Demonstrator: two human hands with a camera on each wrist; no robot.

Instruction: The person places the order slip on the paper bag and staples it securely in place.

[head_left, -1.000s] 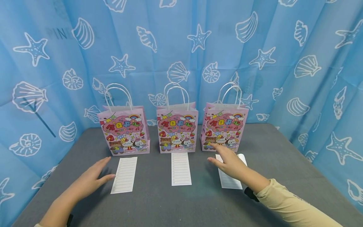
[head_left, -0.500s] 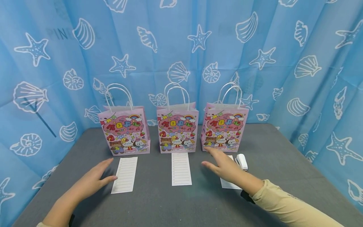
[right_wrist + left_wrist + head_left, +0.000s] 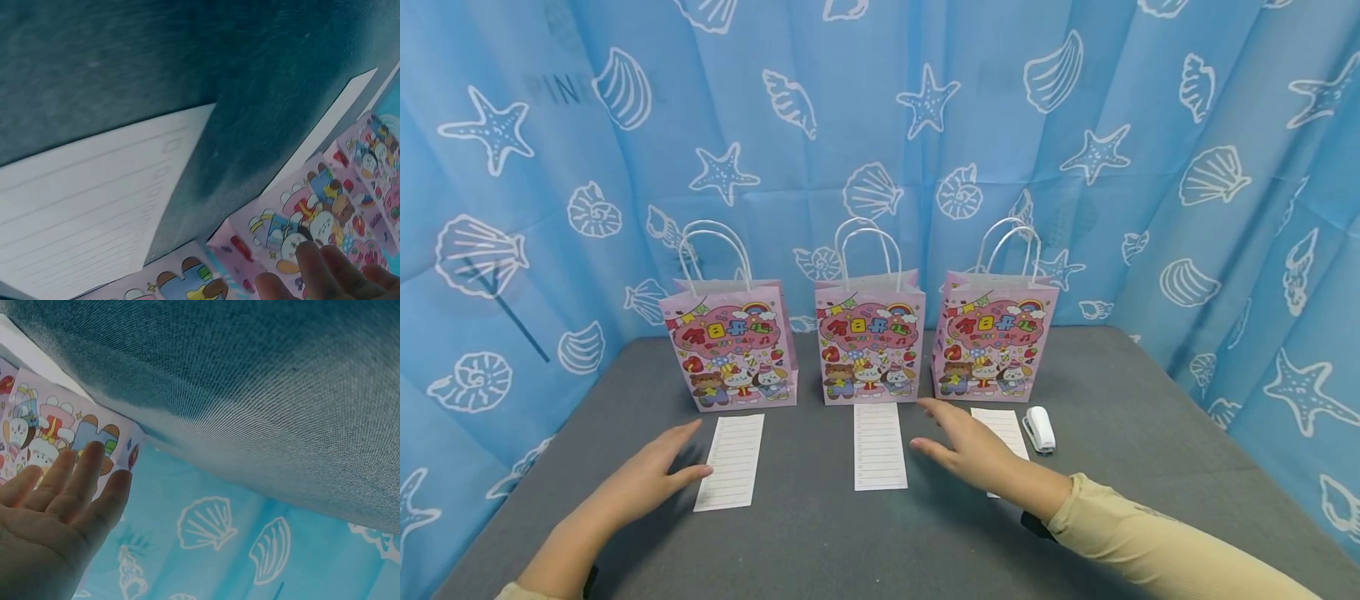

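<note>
Three pink paper gift bags with white handles stand in a row: a left bag (image 3: 733, 350), a middle bag (image 3: 870, 342) and a right bag (image 3: 992, 342). A lined paper slip lies before each: left slip (image 3: 732, 462), middle slip (image 3: 880, 450), right slip (image 3: 1000, 425), the last partly hidden by my right arm. My left hand (image 3: 643, 475) hovers beside the left slip, fingers relaxed and holding nothing. Between the middle and right slips, my right hand (image 3: 970, 450) is held with loosely extended fingers and nothing in it. A white stapler (image 3: 1039, 430) lies right of the right slip.
A grey cloth-covered table (image 3: 850, 542) carries everything. Behind it and along both sides hangs a blue curtain (image 3: 880, 125) with white shell and starfish prints, close behind the bags.
My right hand has moved left from over the right slip, uncovering the white stapler and more of that slip. The left hand has hardly moved.
</note>
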